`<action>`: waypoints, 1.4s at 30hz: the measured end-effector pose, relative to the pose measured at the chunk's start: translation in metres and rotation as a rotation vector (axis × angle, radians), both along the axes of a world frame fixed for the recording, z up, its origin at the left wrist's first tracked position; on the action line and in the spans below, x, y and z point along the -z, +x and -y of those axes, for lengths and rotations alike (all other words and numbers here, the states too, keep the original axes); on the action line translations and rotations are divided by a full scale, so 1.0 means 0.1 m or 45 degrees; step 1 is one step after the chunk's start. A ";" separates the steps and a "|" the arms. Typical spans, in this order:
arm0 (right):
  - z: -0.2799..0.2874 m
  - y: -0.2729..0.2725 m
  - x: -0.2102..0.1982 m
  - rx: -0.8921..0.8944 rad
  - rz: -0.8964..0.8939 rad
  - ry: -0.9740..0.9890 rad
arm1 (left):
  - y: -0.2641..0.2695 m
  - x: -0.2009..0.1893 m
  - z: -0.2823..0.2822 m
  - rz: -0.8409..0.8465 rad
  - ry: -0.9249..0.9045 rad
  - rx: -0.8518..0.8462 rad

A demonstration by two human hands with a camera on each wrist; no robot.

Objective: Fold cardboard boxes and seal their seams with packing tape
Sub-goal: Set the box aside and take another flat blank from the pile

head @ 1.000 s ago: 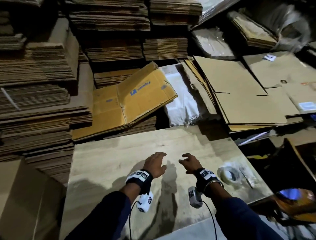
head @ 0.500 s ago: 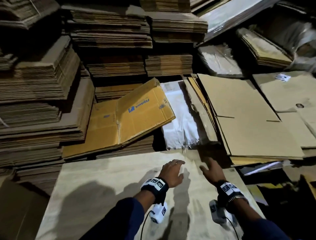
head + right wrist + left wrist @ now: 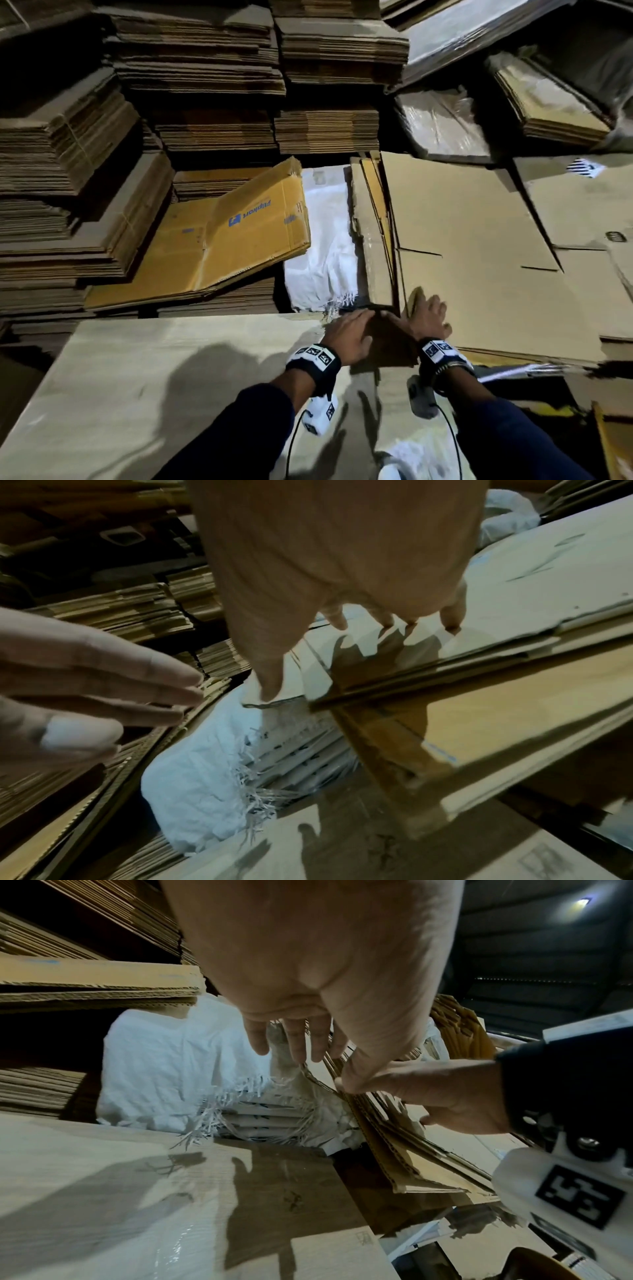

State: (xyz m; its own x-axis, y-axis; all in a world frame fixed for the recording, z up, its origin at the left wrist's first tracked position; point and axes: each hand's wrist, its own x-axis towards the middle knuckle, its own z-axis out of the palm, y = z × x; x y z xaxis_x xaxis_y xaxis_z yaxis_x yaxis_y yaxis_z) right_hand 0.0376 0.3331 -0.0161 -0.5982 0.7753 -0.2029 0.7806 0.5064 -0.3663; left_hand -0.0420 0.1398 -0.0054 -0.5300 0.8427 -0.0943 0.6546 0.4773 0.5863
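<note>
At the worktop edge, twelve o'clock, the flattened box stack's corner is touched by both spread hands, left hand and right hand, cardboard bundles crowding beyond.

My head camera looked steeply down over both wrists; each wrist camera peered close along my fingers, all three sharing the white sack beside the cardboard.

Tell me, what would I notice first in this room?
Tall stacks of flattened cardboard fill the back and left. In the middle lies a yellow Flipkart box, flat, beside a frayed white sack. Near the worktable, the left hand and right hand reach a brown flattened box.
</note>
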 end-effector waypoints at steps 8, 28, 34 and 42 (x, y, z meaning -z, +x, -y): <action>-0.35 0.10 -0.02 -0.134 0.102 -0.089 | 0.22 0.12 -0.57 0.014 -0.088 0.027; -0.38 0.84 -0.71 0.151 -0.842 -0.698 | 0.58 -0.12 -0.93 0.735 0.144 -0.550; 0.07 0.81 -0.86 0.041 -0.862 -0.679 | 0.36 -0.12 -0.57 0.816 0.341 -0.686; 1.16 0.51 -1.19 -0.136 -0.972 -0.861 | -0.14 -0.97 0.67 0.856 0.391 -0.593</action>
State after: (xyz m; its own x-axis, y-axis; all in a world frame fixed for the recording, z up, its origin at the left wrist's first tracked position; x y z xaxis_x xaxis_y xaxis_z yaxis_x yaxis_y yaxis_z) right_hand 0.0882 0.2172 0.1025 -0.8101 0.5751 -0.1141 0.1824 0.0622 -0.9813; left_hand -0.0563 0.0727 0.0913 -0.7402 0.5939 -0.3152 -0.0986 0.3679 0.9246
